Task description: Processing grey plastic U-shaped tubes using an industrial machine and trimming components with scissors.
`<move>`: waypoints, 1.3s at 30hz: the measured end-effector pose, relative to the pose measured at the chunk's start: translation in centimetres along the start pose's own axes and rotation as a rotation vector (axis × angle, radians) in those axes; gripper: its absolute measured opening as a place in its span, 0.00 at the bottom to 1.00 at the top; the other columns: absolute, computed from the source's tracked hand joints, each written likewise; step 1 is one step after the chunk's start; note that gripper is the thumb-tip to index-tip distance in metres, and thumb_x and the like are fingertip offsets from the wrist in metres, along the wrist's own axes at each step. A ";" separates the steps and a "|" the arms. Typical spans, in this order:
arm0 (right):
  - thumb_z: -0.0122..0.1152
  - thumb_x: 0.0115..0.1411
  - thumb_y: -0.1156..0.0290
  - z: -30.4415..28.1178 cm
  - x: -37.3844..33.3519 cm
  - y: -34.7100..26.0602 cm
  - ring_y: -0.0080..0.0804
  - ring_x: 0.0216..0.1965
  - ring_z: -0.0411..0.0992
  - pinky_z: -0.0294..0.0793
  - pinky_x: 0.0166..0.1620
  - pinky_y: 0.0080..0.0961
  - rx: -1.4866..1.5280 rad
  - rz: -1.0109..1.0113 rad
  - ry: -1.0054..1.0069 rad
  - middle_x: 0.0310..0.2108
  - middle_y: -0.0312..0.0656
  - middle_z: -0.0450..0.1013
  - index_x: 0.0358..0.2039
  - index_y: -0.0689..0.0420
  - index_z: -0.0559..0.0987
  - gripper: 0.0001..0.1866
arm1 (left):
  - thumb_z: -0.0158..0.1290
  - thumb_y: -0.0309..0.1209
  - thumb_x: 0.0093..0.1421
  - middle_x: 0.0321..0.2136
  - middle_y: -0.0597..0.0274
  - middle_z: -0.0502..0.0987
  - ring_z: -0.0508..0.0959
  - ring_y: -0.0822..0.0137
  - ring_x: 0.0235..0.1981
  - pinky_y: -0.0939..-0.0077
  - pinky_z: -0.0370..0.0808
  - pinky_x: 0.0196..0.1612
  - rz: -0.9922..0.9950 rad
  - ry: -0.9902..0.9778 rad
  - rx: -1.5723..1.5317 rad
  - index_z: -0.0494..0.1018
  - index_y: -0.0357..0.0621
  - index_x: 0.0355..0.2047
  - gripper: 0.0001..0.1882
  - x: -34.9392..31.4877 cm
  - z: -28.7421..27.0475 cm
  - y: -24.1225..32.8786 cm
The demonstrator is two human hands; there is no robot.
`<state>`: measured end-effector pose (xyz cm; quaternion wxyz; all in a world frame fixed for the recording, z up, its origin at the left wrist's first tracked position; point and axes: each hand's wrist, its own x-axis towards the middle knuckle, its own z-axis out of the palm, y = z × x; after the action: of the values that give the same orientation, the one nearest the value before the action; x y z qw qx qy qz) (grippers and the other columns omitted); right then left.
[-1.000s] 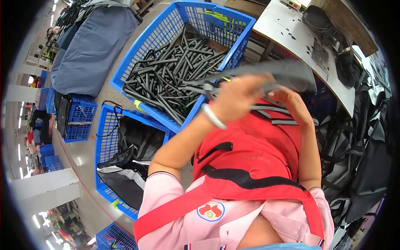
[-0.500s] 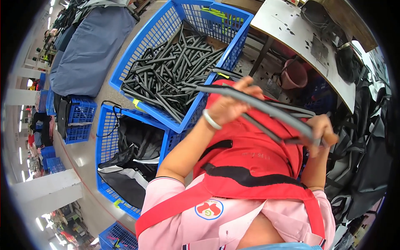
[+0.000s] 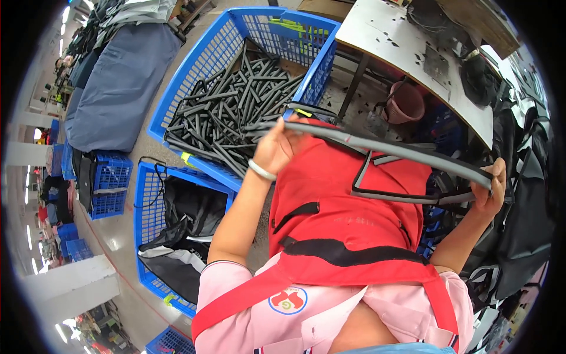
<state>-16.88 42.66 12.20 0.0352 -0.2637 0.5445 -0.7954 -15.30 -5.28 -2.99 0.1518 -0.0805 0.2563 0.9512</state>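
Observation:
A long grey-black tube (image 3: 377, 144) stretches between my hands over a red fabric piece (image 3: 348, 200) lying across my lap. My left hand (image 3: 277, 147), with a pale bangle at the wrist, grips the tube's left end near the big basket. At the far right, my right hand (image 3: 489, 189) holds the tube's other end together with a grey strap loop (image 3: 401, 194) hanging from the red fabric. The large blue basket (image 3: 194, 76) just beyond my left hand is full of several similar black tubes (image 3: 236, 112).
A second blue basket (image 3: 144, 200) at lower left holds black bags. A white table (image 3: 401, 35) stands at the top right, a pink bucket (image 3: 407, 100) beneath it. Dark bags hang along the right edge (image 3: 519, 212). Smaller blue crates (image 3: 109, 183) sit far left.
My hands have spread apart: the right hand slid down and to the right along the tube, drawing it out longer across the red fabric. The left hand stayed near the basket.

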 end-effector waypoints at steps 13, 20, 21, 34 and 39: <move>0.52 0.51 0.78 3.2 0.7 1.7 0.21 0.26 0.72 0.71 0.32 0.21 -0.710 0.617 -0.203 0.27 0.37 0.74 0.38 0.60 0.78 0.13 | 0.49 0.28 0.66 0.33 0.60 0.78 0.78 0.71 0.34 0.78 0.76 0.39 -0.086 0.027 0.982 0.75 0.35 0.42 0.10 -0.6 5.5 -5.8; 0.52 0.55 0.65 1.6 0.4 4.4 0.48 0.39 0.75 0.72 0.44 0.35 -0.643 0.544 -0.372 0.37 0.48 0.77 0.48 0.51 0.75 0.19 | 0.54 0.22 0.57 0.40 0.51 0.76 0.76 0.56 0.43 0.71 0.72 0.47 0.298 -0.521 1.553 0.75 0.37 0.44 0.13 6.3 18.5 -10.2; 0.52 0.55 0.65 0.7 0.2 4.7 0.48 0.39 0.75 0.72 0.44 0.35 -0.645 0.541 -0.348 0.37 0.48 0.77 0.48 0.51 0.75 0.19 | 0.55 0.23 0.57 0.45 0.49 0.73 0.75 0.55 0.46 0.70 0.72 0.49 0.247 -0.611 1.566 0.72 0.37 0.48 0.17 7.0 19.5 -11.2; 0.56 0.58 0.61 -2.1 -3.5 7.2 0.40 0.32 0.78 0.74 0.38 0.33 -0.739 0.657 -0.264 0.31 0.43 0.78 0.48 0.49 0.72 0.18 | 0.52 0.27 0.59 0.45 0.49 0.74 0.73 0.52 0.49 0.65 0.69 0.54 0.236 -0.650 1.714 0.71 0.39 0.49 0.17 10.0 19.1 -14.5; 0.60 0.57 0.62 -2.0 -3.6 4.6 0.44 0.35 0.77 0.73 0.39 0.35 -0.843 0.414 -0.030 0.36 0.45 0.78 0.45 0.52 0.72 0.17 | 0.51 0.32 0.62 0.38 0.51 0.78 0.76 0.54 0.42 0.64 0.70 0.48 0.130 -0.924 1.705 0.73 0.38 0.46 0.15 11.5 20.4 -17.6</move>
<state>-15.73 43.74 6.21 0.0908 -0.1523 0.8608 -0.4771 -21.84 22.47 3.63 0.1920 0.4522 0.7785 0.3906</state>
